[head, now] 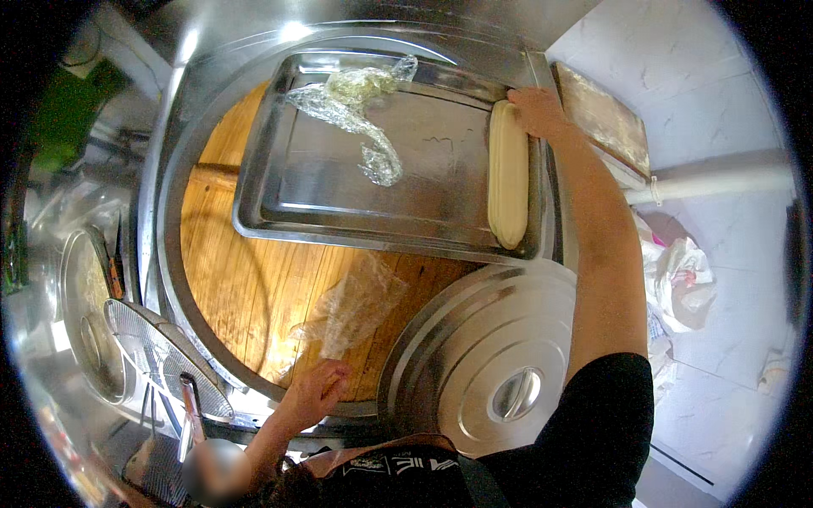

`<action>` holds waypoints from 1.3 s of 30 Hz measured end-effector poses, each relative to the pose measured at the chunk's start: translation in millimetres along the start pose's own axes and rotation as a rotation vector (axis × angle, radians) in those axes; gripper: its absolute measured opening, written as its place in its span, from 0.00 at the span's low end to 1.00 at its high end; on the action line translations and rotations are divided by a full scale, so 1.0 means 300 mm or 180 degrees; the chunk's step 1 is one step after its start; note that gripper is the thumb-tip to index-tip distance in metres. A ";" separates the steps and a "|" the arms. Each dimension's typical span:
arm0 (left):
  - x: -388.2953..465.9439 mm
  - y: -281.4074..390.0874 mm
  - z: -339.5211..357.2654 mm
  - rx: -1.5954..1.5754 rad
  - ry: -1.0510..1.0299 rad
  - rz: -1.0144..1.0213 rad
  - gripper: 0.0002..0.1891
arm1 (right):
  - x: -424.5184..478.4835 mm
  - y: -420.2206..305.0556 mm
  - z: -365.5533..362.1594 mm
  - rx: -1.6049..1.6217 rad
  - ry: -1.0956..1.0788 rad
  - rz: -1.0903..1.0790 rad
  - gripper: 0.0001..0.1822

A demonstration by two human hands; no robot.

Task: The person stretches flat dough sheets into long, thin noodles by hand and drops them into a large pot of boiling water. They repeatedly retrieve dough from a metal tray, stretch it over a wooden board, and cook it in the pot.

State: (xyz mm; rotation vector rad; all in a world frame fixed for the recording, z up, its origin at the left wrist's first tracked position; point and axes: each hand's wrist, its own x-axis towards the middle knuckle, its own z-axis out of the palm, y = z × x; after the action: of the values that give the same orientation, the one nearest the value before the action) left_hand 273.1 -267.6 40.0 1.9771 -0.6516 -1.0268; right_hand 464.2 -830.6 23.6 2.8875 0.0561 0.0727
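A rectangular metal tray (356, 216) rests on a round wooden board (222, 279). Along its right side lies a long, pale, ridged piece that looks like dough (508, 178). My right hand (535, 113) is at the far end of this piece, by the tray's corner; whether the fingers grip the piece or the rim cannot be told. Crumpled clear plastic film (362, 95) lies across the tray's upper left. Near the board's front edge, my left hand (321, 390) has its fingers curled at the lower end of a clear plastic sheet or bag (359, 305); its grip is unclear.
A round metal lid (470, 343) with a handle overlaps the board's front right. Mesh strainers (168, 359) and a round metal pan (95, 317) stand at left. A flat board (603, 120) leans by the tiled wall at right, above white plastic bags (679, 286).
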 end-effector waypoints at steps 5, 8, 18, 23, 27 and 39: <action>0.004 0.000 0.005 0.0249 0.0004 0.0157 0.11 | -0.008 0.018 -0.025 0.0312 -0.0067 -0.0074 0.04; -0.024 -0.002 0.003 0.0313 -0.0032 0.0022 0.11 | -0.015 0.067 -0.042 0.1353 -0.0342 0.0057 0.05; 0.023 0.093 -0.033 0.0174 -0.0066 0.0265 0.11 | -0.118 0.005 0.050 0.2689 0.0333 0.0903 0.16; 0.116 0.146 -0.052 0.0126 -0.0048 0.0965 0.10 | -0.338 -0.167 -0.229 0.2522 0.0381 0.1095 0.13; 0.364 0.157 -0.001 -0.0310 0.0277 0.1515 0.15 | -0.569 -0.423 -0.623 0.2426 0.0404 0.1315 0.09; 0.360 0.343 0.156 0.0032 -0.1070 0.2324 0.17 | -1.028 -0.671 -1.135 0.3204 0.1509 0.2284 0.08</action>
State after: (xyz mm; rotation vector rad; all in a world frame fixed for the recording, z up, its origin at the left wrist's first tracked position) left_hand 283.9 -422.0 63.0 1.3826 -1.4284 -0.8795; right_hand 131.5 -564.9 288.5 3.5570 -1.1649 1.1443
